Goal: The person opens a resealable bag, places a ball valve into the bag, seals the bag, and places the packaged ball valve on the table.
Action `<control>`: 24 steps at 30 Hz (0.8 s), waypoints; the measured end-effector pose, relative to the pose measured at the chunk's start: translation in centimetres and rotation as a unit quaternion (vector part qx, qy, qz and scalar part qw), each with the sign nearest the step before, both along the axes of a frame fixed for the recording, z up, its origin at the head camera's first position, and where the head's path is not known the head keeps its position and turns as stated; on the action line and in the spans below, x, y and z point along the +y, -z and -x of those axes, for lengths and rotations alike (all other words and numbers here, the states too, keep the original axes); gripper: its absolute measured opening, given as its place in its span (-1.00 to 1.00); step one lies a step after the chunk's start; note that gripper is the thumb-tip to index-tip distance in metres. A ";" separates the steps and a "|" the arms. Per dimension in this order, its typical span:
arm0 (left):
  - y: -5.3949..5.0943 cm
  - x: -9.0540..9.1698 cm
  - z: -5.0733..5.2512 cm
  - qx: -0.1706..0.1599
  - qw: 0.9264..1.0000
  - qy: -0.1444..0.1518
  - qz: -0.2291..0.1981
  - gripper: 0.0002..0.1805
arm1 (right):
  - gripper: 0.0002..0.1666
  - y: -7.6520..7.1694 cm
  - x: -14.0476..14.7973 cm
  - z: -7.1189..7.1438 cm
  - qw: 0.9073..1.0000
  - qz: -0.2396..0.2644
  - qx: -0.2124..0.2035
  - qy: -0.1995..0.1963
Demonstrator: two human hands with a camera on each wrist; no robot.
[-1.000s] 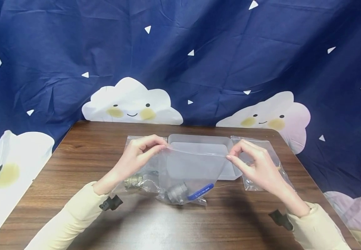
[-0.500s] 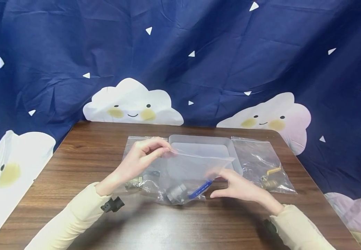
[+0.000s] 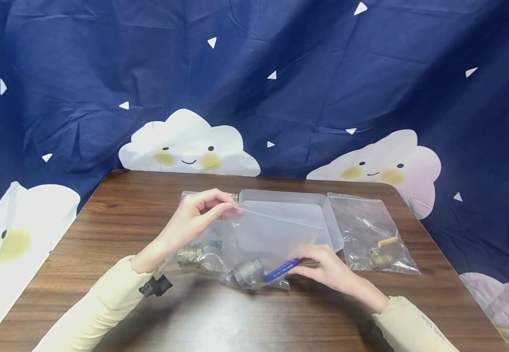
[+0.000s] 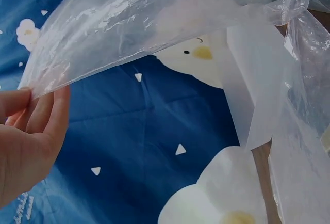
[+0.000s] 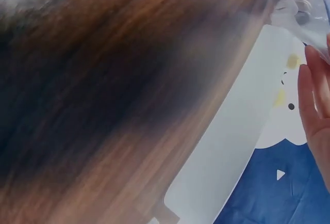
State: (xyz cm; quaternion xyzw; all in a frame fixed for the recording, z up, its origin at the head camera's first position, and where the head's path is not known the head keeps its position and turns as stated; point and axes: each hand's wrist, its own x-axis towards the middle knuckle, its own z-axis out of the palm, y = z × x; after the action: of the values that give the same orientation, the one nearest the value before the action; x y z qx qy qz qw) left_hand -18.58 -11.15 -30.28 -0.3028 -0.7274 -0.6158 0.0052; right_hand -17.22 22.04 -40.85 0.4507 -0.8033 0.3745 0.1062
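Near the middle of the table in the head view, a clear plastic bag contains a grey metal ball valve with a blue lever handle. My left hand pinches the bag's upper left corner and holds it raised; the left wrist view shows the same hand with the film stretching away from its fingertips. At the lower right, my right hand pinches the end of the blue handle through the film. The right wrist view shows only part of that hand, beside the crumpled bag.
A shallow translucent tray stands behind the raised bag. To its right lies a clear bag with a brass yellow-handled valve. Another bagged brass valve lies at the left, partly behind my left hand. The wooden table carries everything.
My right hand has let go of the bag's upper right corner and moved down to the blue handle. That corner has sagged. The left hand keeps its pinch, nearly still.
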 end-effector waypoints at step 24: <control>-0.4 0.4 -1.8 -0.030 0.999 0.007 0.021 -0.86 | -0.70 0.0 -0.1 0.5 0.959 -0.130 0.248 0.051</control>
State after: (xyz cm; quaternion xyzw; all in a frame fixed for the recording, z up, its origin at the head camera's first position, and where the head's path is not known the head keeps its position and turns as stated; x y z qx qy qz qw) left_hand -16.74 -10.78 -29.85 -0.2898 -0.7377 -0.6092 -0.0274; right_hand -17.68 21.90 -40.88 0.4975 -0.8155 0.1371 0.2620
